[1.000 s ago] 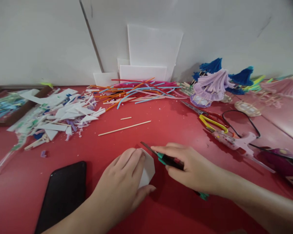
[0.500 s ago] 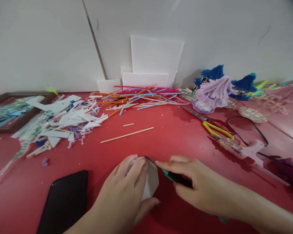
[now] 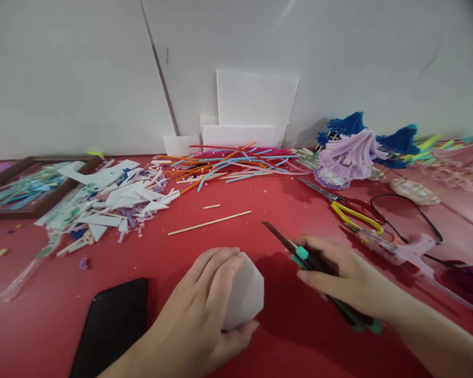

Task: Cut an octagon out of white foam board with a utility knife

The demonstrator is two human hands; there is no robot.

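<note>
A white many-sided foam piece (image 3: 248, 291) is gripped by my left hand (image 3: 201, 310), fingers over its left side and thumb along its lower edge. Over on the right, my right hand (image 3: 347, 278) is closed round a green and black utility knife (image 3: 313, 261). The knife's blade is out, points up and left, and is apart from the foam. Beyond my hands, a long thin wooden stick (image 3: 209, 222) and a short one (image 3: 212, 207) lie on the red table (image 3: 236, 241).
A black phone (image 3: 112, 325) lies at the lower left. White foam scraps (image 3: 134, 194) and a brown frame (image 3: 13, 214) are behind it. Pipe cleaners (image 3: 236, 163) lie at the back. Pliers (image 3: 355, 218), a glue gun (image 3: 410, 249) and fuzzy umbrella shapes (image 3: 350, 155) are at right.
My right hand has moved right with the knife, taking the blade off the foam piece. The foam's broad face now shows more towards the camera. The whole view has shifted slightly.
</note>
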